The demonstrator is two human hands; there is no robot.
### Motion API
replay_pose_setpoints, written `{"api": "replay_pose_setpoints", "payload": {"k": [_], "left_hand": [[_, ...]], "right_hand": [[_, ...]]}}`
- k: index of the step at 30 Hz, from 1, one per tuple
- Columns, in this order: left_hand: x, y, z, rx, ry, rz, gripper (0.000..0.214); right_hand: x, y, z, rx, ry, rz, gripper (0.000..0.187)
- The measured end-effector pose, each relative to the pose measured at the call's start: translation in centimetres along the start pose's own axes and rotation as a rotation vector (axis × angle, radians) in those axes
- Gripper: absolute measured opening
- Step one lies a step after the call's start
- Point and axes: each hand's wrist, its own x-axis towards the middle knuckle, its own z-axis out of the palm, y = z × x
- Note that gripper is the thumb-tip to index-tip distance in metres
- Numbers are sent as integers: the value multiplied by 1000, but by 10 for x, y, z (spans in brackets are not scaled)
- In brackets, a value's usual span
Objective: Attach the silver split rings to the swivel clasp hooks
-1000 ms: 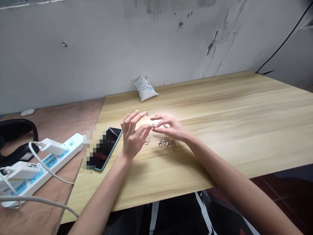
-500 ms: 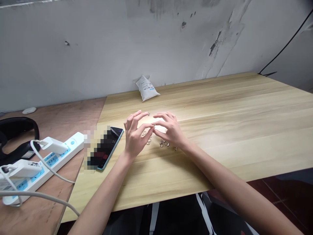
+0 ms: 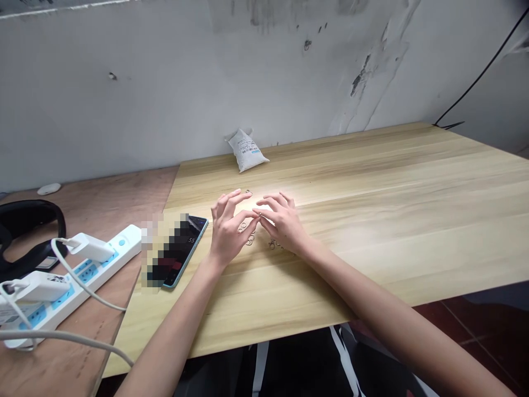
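Note:
My left hand (image 3: 226, 229) and my right hand (image 3: 283, 221) meet fingertip to fingertip just above the light wooden table (image 3: 372, 220). Between the pinching fingers of both hands sits a small metal ring (image 3: 259, 214). Several loose split rings (image 3: 249, 239) lie on the table under my left fingers. A small heap of metal clasps (image 3: 276, 244) lies under my right hand, mostly hidden by it. One more small metal piece (image 3: 248, 193) rests just beyond my left fingertips.
A phone (image 3: 182, 249) lies left of my left hand. A white power strip (image 3: 74, 270) with plugged chargers and cables sits on the brown table at the left, by a black curved object (image 3: 28, 226). A small white bag (image 3: 247, 150) leans at the wall.
Both hands have sunk closer to the table and drawn together, my right hand now covering most of the clasp heap. The ring stays pinched between them.

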Motion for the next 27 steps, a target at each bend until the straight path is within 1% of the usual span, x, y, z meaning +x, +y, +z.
{"api": "replay_pose_setpoints", "payload": {"k": [2,7,9,13,16,22,27], "left_hand": [[0,-1,1,-15,-18,1,5],[-1,-5,2,-83,-123,-32,9],[0,-7,1,-109,-137,-85,6],[1,-11,-1,-185,-184,-274,18],[1,-13,-2,-292,-231,-372,12],[5,-14,-4,-500,-291,-459,10],[5,-17,-4,-597,-308,-517,6]], "right_hand": [[0,1,2,-58,-19,-28,23],[-1,3,3,-161,-66,-108,23],[-1,3,0,-168,-67,-125,22],[0,1,-3,-164,-50,-143,24],[-1,1,-1,-157,-33,-140,24],[-1,3,2,-116,-11,-125,22],[-1,2,1,-87,1,-139,23]]}}
